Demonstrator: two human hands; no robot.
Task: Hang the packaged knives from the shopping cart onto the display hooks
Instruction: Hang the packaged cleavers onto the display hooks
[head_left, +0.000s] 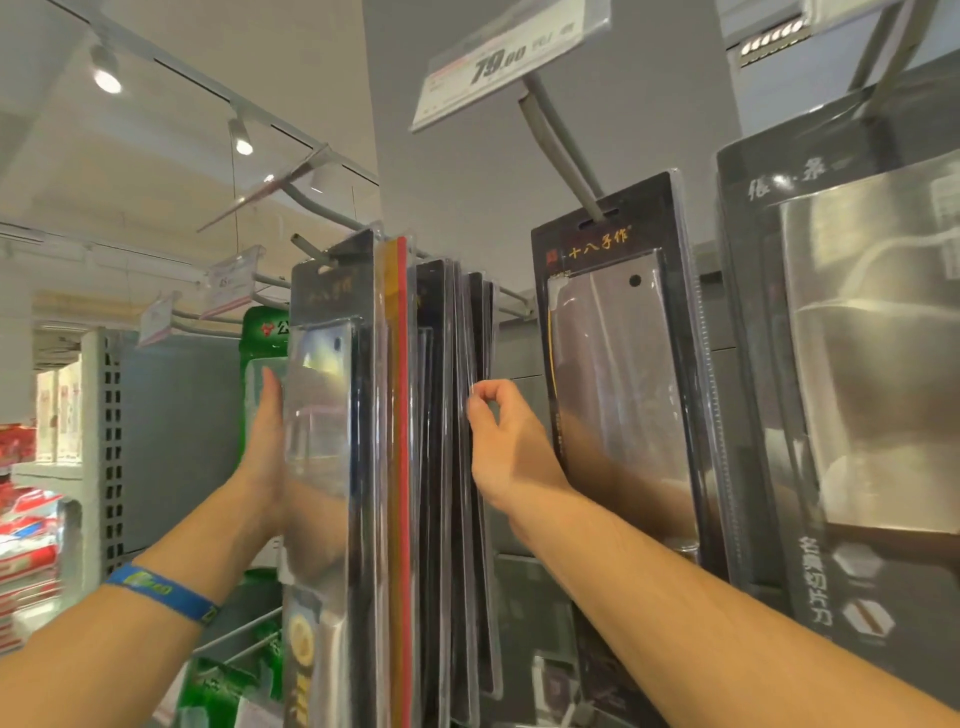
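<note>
While the left hand (267, 431), fingers straight, presses flat on the near packaged knife (332, 415), whose slot seems just threaded on the hook (311, 249) tip, the right hand (501, 441) pinches the hung packs (447, 415) behind it; sliding it back is left to do, and the cart is out of view, so the remaining count is unknown.

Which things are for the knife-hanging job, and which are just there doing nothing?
For the job:
front knife package, with the flat left hand against it
hung knife packages, edge pinched by the right hand
display hook

Just there:
price tag
cleaver package on the next hook
green package
ceiling lights
</note>
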